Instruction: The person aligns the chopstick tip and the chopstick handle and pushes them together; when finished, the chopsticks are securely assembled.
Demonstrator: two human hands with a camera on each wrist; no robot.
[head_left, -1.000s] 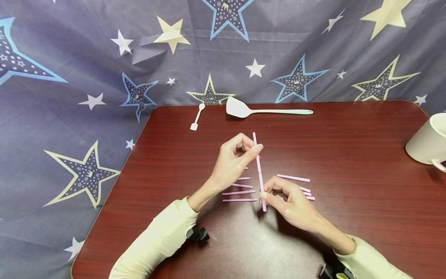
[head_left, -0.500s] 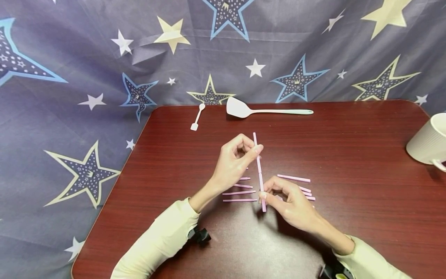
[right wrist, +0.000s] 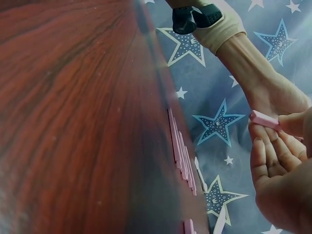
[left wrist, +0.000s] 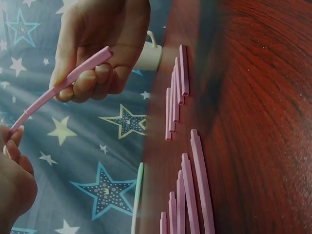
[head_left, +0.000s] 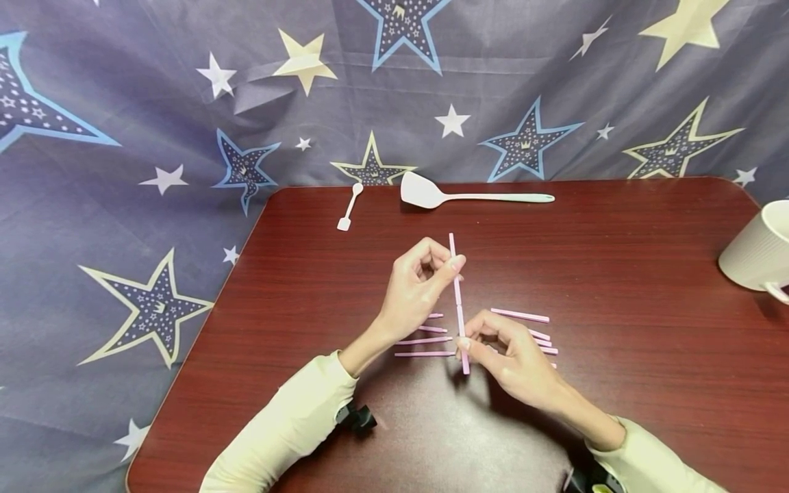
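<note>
Two slim pink plastic sticks, lined up end to end, are held above the table in the head view. My left hand [head_left: 409, 294] pinches the far stick [head_left: 457, 293] between thumb and fingers. The near stick [head_left: 461, 322] is gripped by my right hand [head_left: 518, 359], close to its lower end. Their ends meet at a narrower joint between the hands; the left wrist view shows the joined length [left wrist: 80, 69] slightly bent there. How deep one end sits in the other cannot be seen.
Pink sticks with narrowed ends lie in a row [head_left: 424, 354] left of the hands, others [head_left: 520, 315] to the right, partly hidden. A white spatula [head_left: 422, 190] and a small white spoon-like tool [head_left: 349, 209] lie at the back. A ribbed white mug [head_left: 755, 250] stands far right.
Both hands keep their grip and barely move. The left forearm shifts slightly right, and the joined sticks turn a little more upright in the head view.
</note>
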